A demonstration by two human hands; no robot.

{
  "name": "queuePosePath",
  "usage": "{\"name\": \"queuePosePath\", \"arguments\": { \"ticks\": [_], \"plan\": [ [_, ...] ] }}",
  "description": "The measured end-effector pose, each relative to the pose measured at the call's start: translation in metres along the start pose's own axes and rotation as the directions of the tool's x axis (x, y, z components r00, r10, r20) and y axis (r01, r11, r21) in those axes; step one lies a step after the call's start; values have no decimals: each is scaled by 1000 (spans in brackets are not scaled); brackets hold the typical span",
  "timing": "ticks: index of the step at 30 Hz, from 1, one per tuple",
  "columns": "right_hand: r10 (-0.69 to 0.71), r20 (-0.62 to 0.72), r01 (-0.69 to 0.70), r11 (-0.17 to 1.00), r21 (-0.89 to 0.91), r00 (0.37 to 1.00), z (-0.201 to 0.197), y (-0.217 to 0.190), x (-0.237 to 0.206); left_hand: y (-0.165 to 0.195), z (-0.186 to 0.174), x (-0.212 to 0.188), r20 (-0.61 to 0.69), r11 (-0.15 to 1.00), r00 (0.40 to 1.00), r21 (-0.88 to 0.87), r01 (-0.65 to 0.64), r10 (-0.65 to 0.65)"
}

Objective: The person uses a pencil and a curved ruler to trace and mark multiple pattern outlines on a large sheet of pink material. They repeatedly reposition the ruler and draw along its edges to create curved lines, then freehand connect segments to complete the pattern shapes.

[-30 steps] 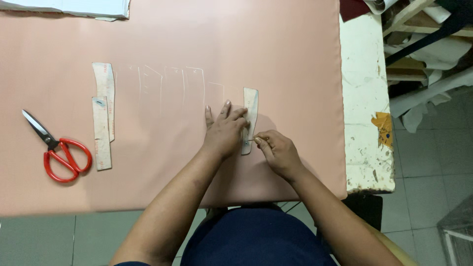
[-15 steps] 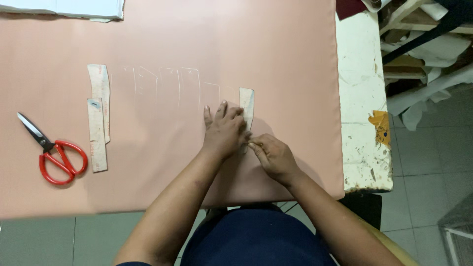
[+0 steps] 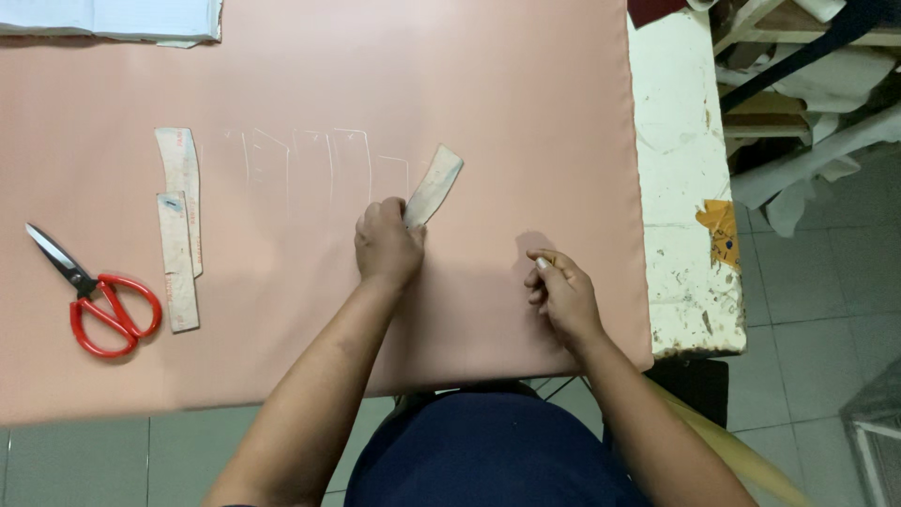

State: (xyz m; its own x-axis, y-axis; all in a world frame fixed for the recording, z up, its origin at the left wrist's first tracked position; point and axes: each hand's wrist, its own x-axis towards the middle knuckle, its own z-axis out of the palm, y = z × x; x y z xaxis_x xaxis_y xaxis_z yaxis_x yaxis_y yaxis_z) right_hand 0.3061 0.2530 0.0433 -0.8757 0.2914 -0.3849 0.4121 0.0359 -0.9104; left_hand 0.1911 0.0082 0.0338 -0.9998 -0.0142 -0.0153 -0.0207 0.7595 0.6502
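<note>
Left hand (image 3: 387, 246) grips the narrow beige card pattern strip (image 3: 434, 184), slanting toward the desk's far right corner; right hand (image 3: 559, 286) curled, contents unclear

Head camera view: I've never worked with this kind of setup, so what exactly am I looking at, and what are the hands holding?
There is no machine here: a person works with two bare hands, and the single camera sits on their head, looking down. The left hand grips a narrow pale template strip, lifted at a tilt over the pink fabric that covers the table. The right hand pinches something small at its fingertips, too small to identify. Faint white traced outlines run in a row across the fabric. Farther left lie two more pale strips and red-handled scissors. A worn white table edge shows on the right, and folded pale cloth at the top.
</note>
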Motion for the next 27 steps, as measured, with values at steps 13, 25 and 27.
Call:
{"name": "queuePosePath", "arguments": {
  "ticks": [13, 25, 27],
  "plan": [
    [203, 286, -159, 973, -168, 936, 0, -21, 24, 32, -5, -20, 29, 845, 850, -132, -519, 527],
    [-21, -65, -2, 942, -337, 998, 35, -17, 23, -1, 19, -25, 372, 889, 832, 36, -456, 412],
    [-2, -85, -38, 883, -467, 996, 35, -15, 20, -4, 22, -27, 357, 886, 831, 23, -464, 426]
  ]
}}
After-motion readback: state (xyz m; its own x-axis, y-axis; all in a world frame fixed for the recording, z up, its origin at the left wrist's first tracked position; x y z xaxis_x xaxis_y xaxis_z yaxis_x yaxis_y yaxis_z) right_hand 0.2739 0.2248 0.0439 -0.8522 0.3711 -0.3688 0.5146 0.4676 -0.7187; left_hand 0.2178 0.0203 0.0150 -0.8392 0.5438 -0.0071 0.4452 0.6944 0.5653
